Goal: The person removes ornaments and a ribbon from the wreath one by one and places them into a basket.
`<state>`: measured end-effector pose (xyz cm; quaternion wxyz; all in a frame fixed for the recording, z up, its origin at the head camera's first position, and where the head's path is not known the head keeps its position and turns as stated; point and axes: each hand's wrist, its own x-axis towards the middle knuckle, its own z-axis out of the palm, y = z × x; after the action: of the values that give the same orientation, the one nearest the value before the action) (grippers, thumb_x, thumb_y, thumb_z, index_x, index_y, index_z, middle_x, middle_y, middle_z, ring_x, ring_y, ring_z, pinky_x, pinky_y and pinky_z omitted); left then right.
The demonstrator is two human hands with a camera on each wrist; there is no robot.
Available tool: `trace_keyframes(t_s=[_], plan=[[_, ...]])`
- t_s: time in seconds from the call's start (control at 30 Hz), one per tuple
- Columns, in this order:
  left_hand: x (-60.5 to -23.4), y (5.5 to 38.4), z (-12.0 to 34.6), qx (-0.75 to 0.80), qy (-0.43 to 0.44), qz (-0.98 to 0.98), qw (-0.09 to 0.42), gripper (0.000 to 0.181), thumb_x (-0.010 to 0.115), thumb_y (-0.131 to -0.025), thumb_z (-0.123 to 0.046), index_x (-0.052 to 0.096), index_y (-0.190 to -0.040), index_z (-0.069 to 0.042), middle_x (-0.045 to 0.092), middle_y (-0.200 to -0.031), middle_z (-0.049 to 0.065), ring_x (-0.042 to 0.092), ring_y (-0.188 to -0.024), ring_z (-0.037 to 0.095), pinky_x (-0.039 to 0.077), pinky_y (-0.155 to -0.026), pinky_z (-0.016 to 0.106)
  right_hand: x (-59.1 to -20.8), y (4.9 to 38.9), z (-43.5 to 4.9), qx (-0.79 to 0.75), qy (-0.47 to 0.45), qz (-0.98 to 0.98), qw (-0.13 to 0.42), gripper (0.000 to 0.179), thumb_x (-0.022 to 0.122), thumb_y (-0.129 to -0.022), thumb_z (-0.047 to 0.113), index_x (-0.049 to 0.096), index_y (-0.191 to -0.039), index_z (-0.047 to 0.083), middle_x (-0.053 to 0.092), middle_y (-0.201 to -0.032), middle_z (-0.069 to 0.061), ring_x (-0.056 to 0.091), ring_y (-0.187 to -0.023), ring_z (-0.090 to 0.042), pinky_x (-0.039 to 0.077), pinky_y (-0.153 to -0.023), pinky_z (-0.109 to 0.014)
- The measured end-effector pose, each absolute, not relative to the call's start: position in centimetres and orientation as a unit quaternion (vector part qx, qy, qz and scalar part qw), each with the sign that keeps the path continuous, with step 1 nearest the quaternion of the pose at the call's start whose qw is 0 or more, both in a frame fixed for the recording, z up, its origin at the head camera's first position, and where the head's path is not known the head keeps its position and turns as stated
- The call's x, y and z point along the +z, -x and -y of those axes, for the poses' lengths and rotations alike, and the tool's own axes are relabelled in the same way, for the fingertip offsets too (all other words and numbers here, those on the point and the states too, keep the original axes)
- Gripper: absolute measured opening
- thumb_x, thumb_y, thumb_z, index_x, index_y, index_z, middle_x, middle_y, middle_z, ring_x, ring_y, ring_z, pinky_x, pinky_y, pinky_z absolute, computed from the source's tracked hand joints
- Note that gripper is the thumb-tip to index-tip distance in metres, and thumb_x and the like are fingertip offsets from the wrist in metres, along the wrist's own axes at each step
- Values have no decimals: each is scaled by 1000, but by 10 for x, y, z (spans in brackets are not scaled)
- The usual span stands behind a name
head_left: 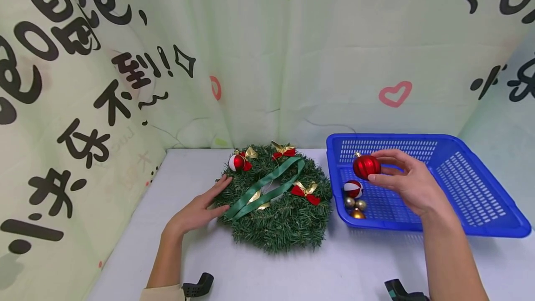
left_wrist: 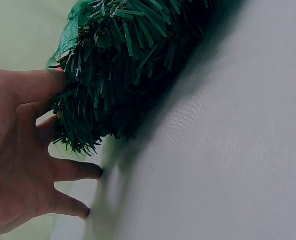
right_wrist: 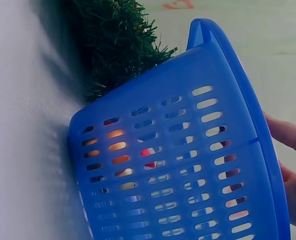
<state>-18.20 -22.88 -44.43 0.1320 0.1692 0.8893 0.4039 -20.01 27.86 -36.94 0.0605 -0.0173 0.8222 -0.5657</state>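
A green wreath [head_left: 280,226] lies on the white table, with red and gold bows [head_left: 306,193], a red and white bauble [head_left: 237,162] and a loop of green ribbon [head_left: 267,180] on it. At its left edge rests my left hand [head_left: 198,210], fingers spread and straight; in the left wrist view thumb and fingers touch the needles. My right hand [head_left: 407,178] pinches a shiny red ridged bauble [head_left: 367,167] over the blue basket [head_left: 388,223]. In the right wrist view the basket wall hides most of that hand.
Inside the basket's left end lie a red and white bauble [head_left: 353,189], small pale gold balls [head_left: 360,205] and an orange-gold ball [head_left: 357,214]. The basket stands close against the wreath's right side. A printed curtain [head_left: 317,59] hangs behind the table.
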Motion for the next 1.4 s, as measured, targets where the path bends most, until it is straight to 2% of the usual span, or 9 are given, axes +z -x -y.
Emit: trace_keyframes(t_s=[0.13, 0.3, 0.43, 0.6, 0.8, 1.13, 1.4], plan=[[-444, 182, 229, 402, -169, -891, 128, 75, 63, -105, -32, 22, -168, -27, 9, -177, 1, 10, -162, 36, 23, -125, 65, -370, 202, -281, -558, 12, -828, 62, 62, 80, -94, 26, 51, -148, 17, 46, -149, -12, 47, -133, -36, 59, -84, -21], [-443, 182, 230, 404, -169, -890, 126, 75, 63, -105, -32, 22, -168, -27, 9, -177, 1, 10, -162, 36, 25, -124, 65, -370, 203, -285, -542, 12, -838, 60, 60, 81, -93, 27, 53, -144, 15, 50, -140, -6, 58, -118, -18, 60, -84, -22], [-443, 182, 230, 404, -170, -890, 126, 75, 63, -105, -32, 22, -168, -27, 9, -177, 1, 10, -162, 36, 25, -124, 65, -371, 205, -286, -542, 18, -837, 68, 58, 81, -93, 25, 55, -143, 16, 50, -143, -10, 61, -110, -11, 60, -85, -23], [-443, 181, 230, 406, -168, -889, 129, 75, 63, -105, -32, 22, -168, -29, 8, -177, -1, 9, -162, 35, 25, -124, 64, -374, 206, -286, -531, 19, -843, 86, 59, 81, -93, 24, 54, -145, 13, 47, -150, -18, 60, -117, -22, 60, -85, -26], [-443, 181, 231, 403, -169, -890, 130, 75, 63, -106, -33, 22, -168, -28, 8, -177, 0, 10, -162, 36, 26, -124, 64, -375, 204, -291, -503, 23, -857, 107, 63, 81, -92, 21, 51, -145, 6, 49, -148, -26, 62, -121, -33, 60, -85, -34], [-442, 180, 232, 407, -172, -888, 125, 74, 63, -105, -29, 24, -168, -26, 9, -177, 3, 11, -161, 37, 27, -123, 65, -378, 204, -293, -479, 45, -865, 140, 58, 82, -90, 15, 53, -139, 3, 51, -141, -30, 66, -114, -34, 61, -88, -47], [-445, 181, 230, 409, -175, -886, 130, 75, 63, -106, -26, 22, -168, -26, 8, -177, 2, 10, -162, 37, 27, -123, 65, -379, 201, -300, -452, 46, -876, 165, 57, 82, -90, 17, 54, -138, 4, 54, -139, -30, 68, -112, -33, 62, -88, -46]])
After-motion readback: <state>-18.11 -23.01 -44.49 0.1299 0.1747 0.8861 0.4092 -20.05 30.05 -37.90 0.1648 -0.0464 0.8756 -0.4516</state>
